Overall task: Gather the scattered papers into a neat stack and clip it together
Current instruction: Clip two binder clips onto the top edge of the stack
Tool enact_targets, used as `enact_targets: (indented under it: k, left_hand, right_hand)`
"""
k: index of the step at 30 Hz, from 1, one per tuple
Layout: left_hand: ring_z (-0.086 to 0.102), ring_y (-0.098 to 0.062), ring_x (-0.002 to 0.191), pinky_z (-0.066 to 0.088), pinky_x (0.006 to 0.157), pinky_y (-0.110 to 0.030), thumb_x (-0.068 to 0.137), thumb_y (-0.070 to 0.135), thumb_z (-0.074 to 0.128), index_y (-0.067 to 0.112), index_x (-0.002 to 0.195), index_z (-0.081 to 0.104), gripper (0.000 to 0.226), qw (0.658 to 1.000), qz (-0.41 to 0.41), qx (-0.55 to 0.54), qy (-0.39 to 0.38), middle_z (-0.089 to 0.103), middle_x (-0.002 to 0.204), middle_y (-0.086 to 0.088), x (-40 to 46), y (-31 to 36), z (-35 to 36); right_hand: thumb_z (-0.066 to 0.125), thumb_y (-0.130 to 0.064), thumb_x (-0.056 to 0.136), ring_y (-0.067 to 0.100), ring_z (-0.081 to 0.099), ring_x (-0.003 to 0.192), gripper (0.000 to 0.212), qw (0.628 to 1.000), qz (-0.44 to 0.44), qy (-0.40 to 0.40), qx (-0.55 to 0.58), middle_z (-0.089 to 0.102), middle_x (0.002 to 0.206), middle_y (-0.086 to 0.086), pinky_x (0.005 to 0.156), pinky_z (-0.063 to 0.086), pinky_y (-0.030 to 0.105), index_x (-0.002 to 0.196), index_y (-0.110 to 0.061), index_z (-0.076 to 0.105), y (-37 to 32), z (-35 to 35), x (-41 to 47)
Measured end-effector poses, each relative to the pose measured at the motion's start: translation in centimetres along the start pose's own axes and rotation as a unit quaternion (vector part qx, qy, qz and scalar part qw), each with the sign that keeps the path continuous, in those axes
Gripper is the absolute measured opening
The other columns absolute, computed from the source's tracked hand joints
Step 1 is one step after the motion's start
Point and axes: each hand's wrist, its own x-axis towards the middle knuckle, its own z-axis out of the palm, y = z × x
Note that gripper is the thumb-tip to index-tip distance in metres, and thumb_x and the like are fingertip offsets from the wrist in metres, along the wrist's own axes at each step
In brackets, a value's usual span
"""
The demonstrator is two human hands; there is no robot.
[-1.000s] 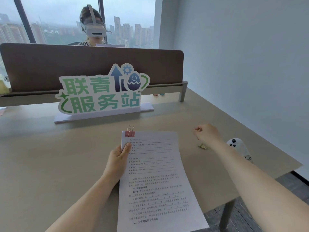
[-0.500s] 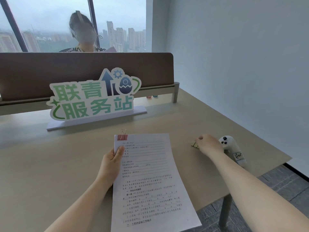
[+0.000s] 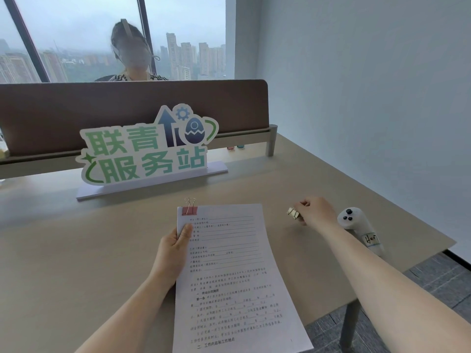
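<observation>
A neat stack of printed papers (image 3: pixel 237 273) lies in the middle of the desk. A pink binder clip (image 3: pixel 190 209) with metal handles sits clamped on its top left corner. My left hand (image 3: pixel 175 248) grips the stack's left edge, thumb on top. To the right of the stack, my right hand (image 3: pixel 314 212) is closed on a gold binder clip (image 3: pixel 293 213), held just above the desk surface.
A white handheld controller (image 3: pixel 359 225) lies at the desk's right edge, beside my right wrist. A green-lettered sign (image 3: pixel 150 151) stands behind the papers before a brown divider (image 3: pixel 127 110). A person sits beyond it. Two small clips (image 3: pixel 235 148) lie under the divider.
My right hand went down to the desk by the controller, closed on the gold clip and lifted it. My left hand and the paper stack stayed in place.
</observation>
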Motion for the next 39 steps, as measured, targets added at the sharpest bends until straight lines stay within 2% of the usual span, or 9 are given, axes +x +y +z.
enact_targets:
  k: [3,5,8,13,18,21,27,32,39]
  left_hand:
    - [0.074,-0.031,0.077,0.061,0.060,-0.035,0.099,0.026,0.048,0.006,0.098,0.067,0.027,1.000,0.003,-0.003,0.003,0.076,0.089,-0.014,0.0,0.0,0.0]
    - [0.074,-0.029,0.075,0.060,0.058,-0.034,0.099,0.025,0.048,0.006,0.098,0.067,0.027,1.000,0.004,-0.003,0.006,0.077,0.087,-0.013,0.0,0.0,0.0]
    - [0.074,-0.028,0.074,0.060,0.059,-0.034,0.099,0.025,0.048,0.007,0.097,0.067,0.027,1.000,0.004,-0.007,0.003,0.077,0.087,-0.013,-0.1,0.0,0.0]
    - [0.074,-0.032,0.078,0.060,0.062,-0.036,0.099,0.026,0.049,0.007,0.097,0.068,0.027,1.000,0.001,-0.015,0.000,0.077,0.088,-0.014,0.0,0.0,-0.1]
    - [0.074,-0.032,0.077,0.060,0.062,-0.037,0.099,0.026,0.048,0.005,0.101,0.067,0.028,1.000,-0.003,-0.020,-0.010,0.076,0.091,-0.015,0.0,0.0,-0.3]
    - [0.074,-0.031,0.077,0.061,0.063,-0.038,0.099,0.026,0.048,0.005,0.101,0.066,0.028,0.999,-0.008,-0.031,-0.017,0.076,0.092,-0.016,0.0,0.0,-0.3]
    - [0.074,-0.030,0.077,0.061,0.062,-0.037,0.098,0.025,0.049,0.007,0.102,0.067,0.026,0.999,-0.010,-0.034,-0.023,0.076,0.092,-0.015,0.1,0.1,-0.3]
    - [0.074,-0.030,0.078,0.061,0.063,-0.038,0.098,0.026,0.048,0.007,0.102,0.067,0.027,0.999,-0.008,-0.040,-0.024,0.076,0.093,-0.015,0.1,0.1,-0.4]
    - [0.074,-0.030,0.077,0.061,0.062,-0.036,0.099,0.026,0.047,0.005,0.102,0.066,0.029,0.999,-0.004,-0.043,-0.019,0.076,0.092,-0.017,0.2,0.1,-0.5]
  right_hand:
    - [0.068,-0.020,0.083,0.029,0.073,0.082,0.006,0.998,-0.022,-0.012,0.058,0.073,0.083,0.004,0.087,0.055,0.042,0.086,-0.018,0.073,-1.3,0.2,0.1]
    - [0.075,-0.015,0.077,0.026,0.070,0.090,0.023,0.994,-0.056,-0.039,0.088,0.068,0.080,-0.002,0.091,0.055,0.043,0.100,-0.016,0.074,-2.5,0.5,0.1]
    - [0.078,-0.003,0.076,0.018,0.061,0.083,0.037,0.981,-0.127,-0.073,0.125,0.063,0.079,0.001,0.080,0.050,0.020,0.112,-0.007,0.071,-5.5,0.9,-0.7]
    - [0.075,0.006,0.077,0.016,0.061,0.076,0.027,0.960,-0.226,-0.113,0.121,0.068,0.084,0.012,0.068,0.046,0.006,0.103,0.002,0.073,-9.1,1.7,-1.6]
    - [0.074,0.009,0.075,0.004,0.058,0.062,0.010,0.947,-0.284,-0.131,0.072,0.067,0.069,0.003,0.065,0.048,0.015,0.080,0.000,0.076,-11.1,2.2,-1.0]
    - [0.079,0.004,0.072,-0.002,0.059,0.059,0.011,0.942,-0.296,-0.150,0.041,0.070,0.068,-0.001,0.068,0.052,0.021,0.073,-0.006,0.077,-11.8,2.1,-0.2]
    - [0.078,0.005,0.074,0.013,0.066,0.068,0.018,0.927,-0.305,-0.215,0.025,0.073,0.073,0.005,0.070,0.057,0.023,0.071,-0.012,0.076,-13.5,2.0,0.7]
    - [0.077,0.007,0.074,0.014,0.067,0.068,0.016,0.919,-0.285,-0.272,0.012,0.072,0.074,0.010,0.069,0.059,0.024,0.074,-0.008,0.075,-13.7,2.3,1.5]
    - [0.073,0.014,0.074,0.007,0.064,0.056,0.012,0.924,-0.242,-0.293,0.034,0.069,0.077,0.019,0.062,0.057,0.020,0.078,0.002,0.073,-12.4,2.2,2.3]
